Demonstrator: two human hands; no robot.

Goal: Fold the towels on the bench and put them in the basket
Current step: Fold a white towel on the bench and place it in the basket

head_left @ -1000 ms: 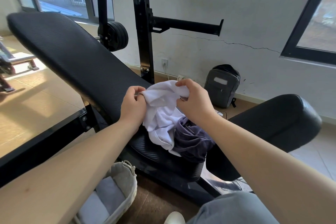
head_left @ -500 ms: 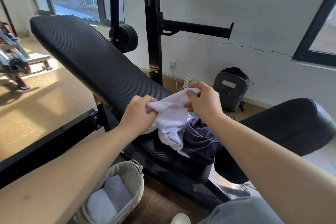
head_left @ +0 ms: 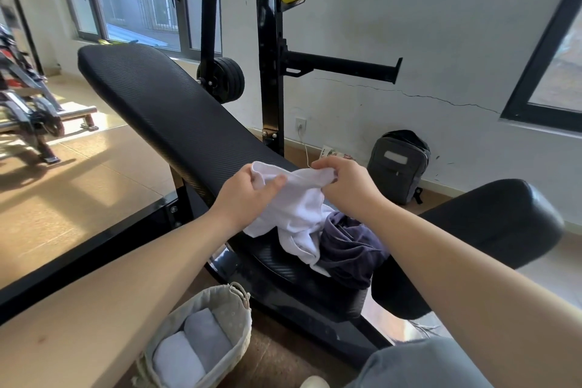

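towels first: on the left, low in the frame, we see the basket (head_left: pixel 201 343) on the floor with two rolled pale towels (head_left: pixel 192 346) already inside, so part of the job looks done. moving right to the middle of the frame, our left hand (head_left: pixel 248 195) has its thumb and fingers pinched shut on the top edge of the white towel (head_left: pixel 293 214), which we hold up off the black bench (head_left: pixel 176 123) while its lower part drapes down onto the seat. a little further right, our right hand (head_left: pixel 343 179) is clamped on the same edge, close beside the left, and the cloth between them is bunched, not stretched. just right of and under the white one, a dark purple towel (head_left: pixel 352 249) lies crumpled on the seat, touching it. we judge we're at the start of the fold, hunting for the corners. next we'd want to slide both hands apart along that edge to reach the corners, lift the white towel clear of the purple one, and spread it flat on the bench pad before folding.
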